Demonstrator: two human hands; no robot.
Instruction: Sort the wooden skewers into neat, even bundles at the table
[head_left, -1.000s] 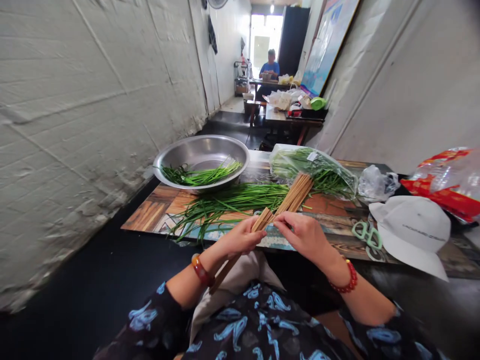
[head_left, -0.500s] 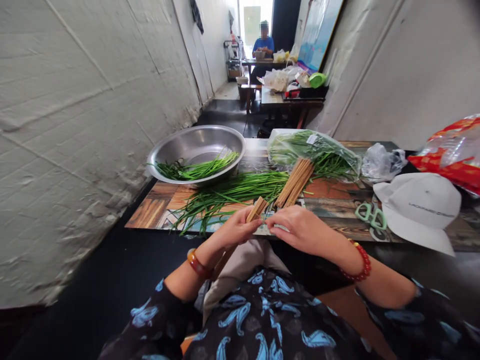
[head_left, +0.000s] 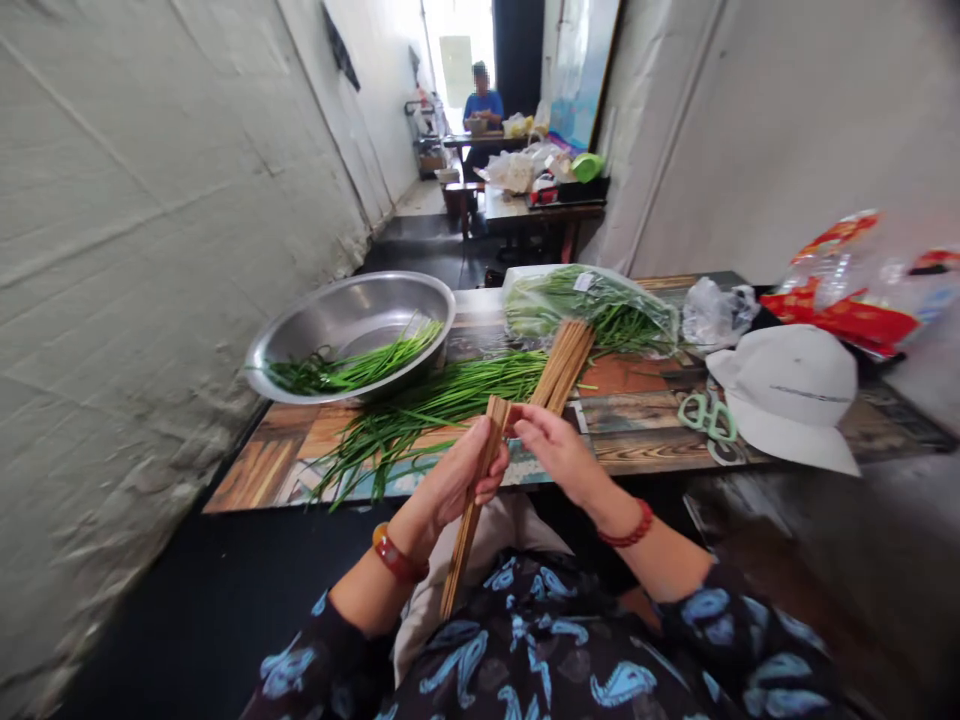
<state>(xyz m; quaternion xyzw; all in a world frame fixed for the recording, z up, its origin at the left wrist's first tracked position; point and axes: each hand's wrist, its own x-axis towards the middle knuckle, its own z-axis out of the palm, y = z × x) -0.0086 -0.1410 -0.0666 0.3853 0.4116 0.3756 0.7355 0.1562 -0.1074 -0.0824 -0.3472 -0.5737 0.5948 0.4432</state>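
A bundle of brown wooden chopsticks (head_left: 471, 515) slants up from my lap, and my left hand (head_left: 466, 465) is wrapped round its upper part. At the top end of that bundle, my right hand (head_left: 553, 445) has its fingers bent and pinched together against the sticks; the exact grip is partly hidden. Just beyond my right hand, a second, larger bundle of chopsticks (head_left: 564, 365) lies on the table. Loose green chives (head_left: 442, 400) spread over the tabletop beyond my left hand, partly under that second bundle.
A steel basin (head_left: 259, 350) with greens stands on the patterned table (head_left: 255, 460) at left. Bagged greens (head_left: 555, 300) lie at the back. Right of them are a clear plastic bag (head_left: 716, 312), green glasses (head_left: 706, 417), a white cap (head_left: 795, 380) and a red package (head_left: 840, 312). A person (head_left: 484, 105) sits far behind.
The view has swung to the right. The held bundle is now more upright, showing more of its length, and my right hand has come up against its top end.
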